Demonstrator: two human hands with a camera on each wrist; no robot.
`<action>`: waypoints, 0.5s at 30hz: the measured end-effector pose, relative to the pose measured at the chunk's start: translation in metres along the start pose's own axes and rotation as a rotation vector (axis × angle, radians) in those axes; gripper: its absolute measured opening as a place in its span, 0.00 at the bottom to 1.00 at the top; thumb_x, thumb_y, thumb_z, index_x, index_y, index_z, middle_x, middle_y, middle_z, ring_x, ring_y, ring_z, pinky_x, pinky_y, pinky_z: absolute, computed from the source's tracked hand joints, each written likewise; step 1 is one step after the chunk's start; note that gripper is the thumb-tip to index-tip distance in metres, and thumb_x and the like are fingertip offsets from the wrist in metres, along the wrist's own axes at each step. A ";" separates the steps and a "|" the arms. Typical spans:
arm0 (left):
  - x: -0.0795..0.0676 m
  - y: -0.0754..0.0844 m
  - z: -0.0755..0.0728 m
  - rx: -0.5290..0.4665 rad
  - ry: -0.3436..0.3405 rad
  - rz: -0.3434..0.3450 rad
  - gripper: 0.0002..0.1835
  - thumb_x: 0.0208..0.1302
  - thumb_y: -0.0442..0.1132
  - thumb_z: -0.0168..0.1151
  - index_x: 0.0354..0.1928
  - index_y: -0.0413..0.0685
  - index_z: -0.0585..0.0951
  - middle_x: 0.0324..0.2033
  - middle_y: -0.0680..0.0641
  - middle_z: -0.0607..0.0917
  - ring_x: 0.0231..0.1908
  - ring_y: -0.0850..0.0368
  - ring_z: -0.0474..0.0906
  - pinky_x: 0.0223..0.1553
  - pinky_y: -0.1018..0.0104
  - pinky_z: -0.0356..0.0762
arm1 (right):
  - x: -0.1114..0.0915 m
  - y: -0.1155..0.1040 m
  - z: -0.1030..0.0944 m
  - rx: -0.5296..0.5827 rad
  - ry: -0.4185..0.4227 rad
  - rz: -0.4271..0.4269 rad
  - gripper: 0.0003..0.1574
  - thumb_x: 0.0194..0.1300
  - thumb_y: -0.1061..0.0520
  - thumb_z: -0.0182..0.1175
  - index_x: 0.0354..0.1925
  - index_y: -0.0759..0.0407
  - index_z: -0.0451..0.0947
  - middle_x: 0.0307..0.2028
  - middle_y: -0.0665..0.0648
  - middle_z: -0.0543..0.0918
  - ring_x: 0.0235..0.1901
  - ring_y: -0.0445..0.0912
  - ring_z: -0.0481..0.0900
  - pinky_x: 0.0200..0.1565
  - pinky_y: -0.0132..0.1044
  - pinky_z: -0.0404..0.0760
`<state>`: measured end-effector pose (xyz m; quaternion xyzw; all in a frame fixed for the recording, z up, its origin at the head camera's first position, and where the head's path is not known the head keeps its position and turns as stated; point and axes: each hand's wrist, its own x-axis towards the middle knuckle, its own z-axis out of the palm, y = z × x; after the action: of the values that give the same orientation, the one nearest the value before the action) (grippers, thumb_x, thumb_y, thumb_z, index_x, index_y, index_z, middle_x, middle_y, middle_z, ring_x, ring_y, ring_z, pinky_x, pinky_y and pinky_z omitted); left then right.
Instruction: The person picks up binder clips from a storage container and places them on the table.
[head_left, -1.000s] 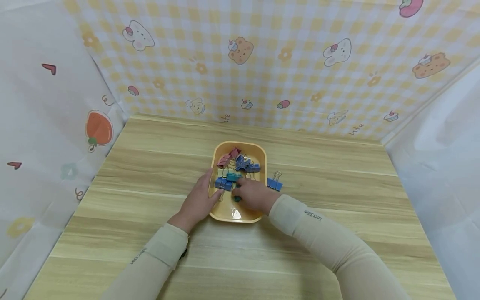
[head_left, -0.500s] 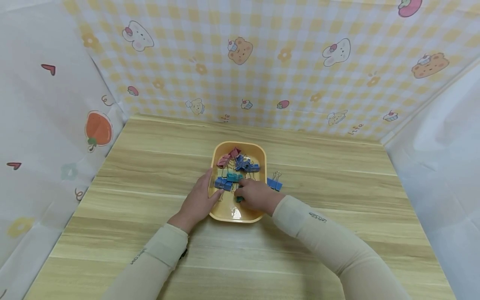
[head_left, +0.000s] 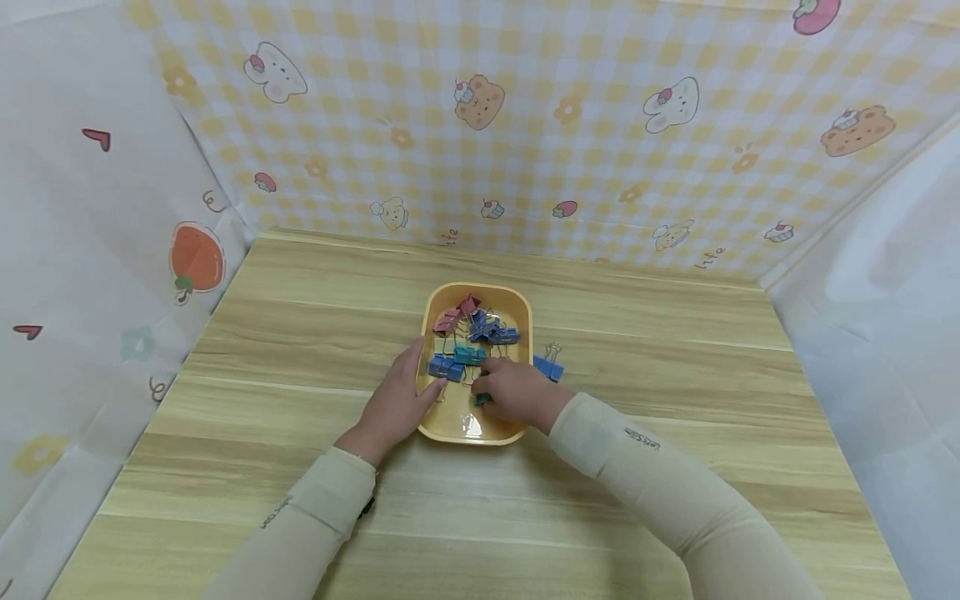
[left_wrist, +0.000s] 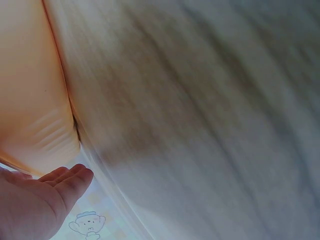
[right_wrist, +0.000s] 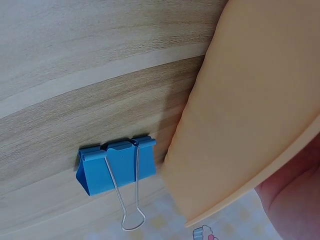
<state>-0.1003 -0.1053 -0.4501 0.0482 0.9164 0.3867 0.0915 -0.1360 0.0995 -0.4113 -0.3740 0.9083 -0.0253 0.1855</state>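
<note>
Dark green, a clip (head_left: 482, 399) is pinched under the right hand (head_left: 513, 390), the nearer one, inside the yellow tray (head_left: 498, 429) (its long axis is hidden); the tray's left wall is touched by the left hand (head_left: 393, 404), fingers straight.

We are seeing a yellow-orange tray (head_left: 448, 423), pinkish-red clips (head_left: 447, 321), blue clips (right_wrist: 120, 172) and teal clips (head_left: 470, 356); we are noticing streaky tan wood grain on the table (head_left: 300, 333), yellow-and-white checks printed with brown bears (head_left: 480, 103) and pink strawberries (head_left: 566, 209) on the back cloth (head_left: 525, 158), and beige sleeves (head_left: 675, 483)
</note>
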 end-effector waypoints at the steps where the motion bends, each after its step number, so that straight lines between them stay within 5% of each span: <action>1: 0.000 0.000 0.000 0.001 -0.001 -0.001 0.43 0.70 0.52 0.55 0.76 0.44 0.45 0.71 0.34 0.57 0.70 0.37 0.55 0.68 0.44 0.56 | -0.001 0.000 0.000 0.003 0.001 0.004 0.14 0.65 0.55 0.63 0.49 0.49 0.84 0.47 0.55 0.77 0.42 0.45 0.74 0.44 0.37 0.82; 15: -0.001 0.002 -0.001 0.002 -0.010 -0.012 0.43 0.70 0.52 0.54 0.76 0.44 0.45 0.72 0.34 0.56 0.70 0.37 0.54 0.68 0.43 0.55 | -0.009 0.005 0.000 0.046 0.093 -0.019 0.13 0.63 0.56 0.64 0.47 0.51 0.85 0.48 0.57 0.79 0.44 0.47 0.77 0.43 0.40 0.83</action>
<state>-0.0996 -0.1050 -0.4482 0.0448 0.9167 0.3848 0.0980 -0.1331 0.1090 -0.4095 -0.3765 0.9116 -0.0651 0.1514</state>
